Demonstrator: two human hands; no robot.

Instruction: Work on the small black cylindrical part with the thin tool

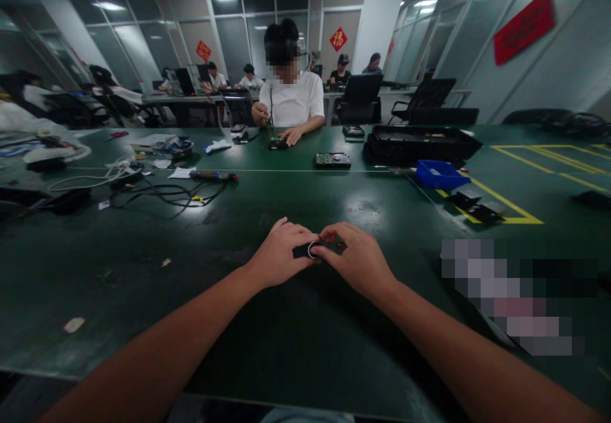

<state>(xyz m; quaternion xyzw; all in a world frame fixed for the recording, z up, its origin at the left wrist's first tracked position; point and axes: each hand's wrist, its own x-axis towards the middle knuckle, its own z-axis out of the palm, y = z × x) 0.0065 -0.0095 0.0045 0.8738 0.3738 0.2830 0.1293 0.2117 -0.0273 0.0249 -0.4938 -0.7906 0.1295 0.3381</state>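
Low over the green table [200,321], both my hands come together on a small black piece with a pale ring [301,250]; its exact kind I cannot make out. My left hand [279,254] closes round its dark body from the left, fingers over the far side. From the right, my right hand [360,257] pinches at the ringed end, thumb against the ring and index finger curled above. Something small and dark shows behind the right thumb, too small to name. The fingers hide much of the piece.
An electric screwdriver [213,175] with black cable lies ahead on the left. A green circuit board [333,159], black trays [420,145] and a blue bin [440,173] stand beyond. Across the table a co-worker [292,102] handles a dark device [277,144].
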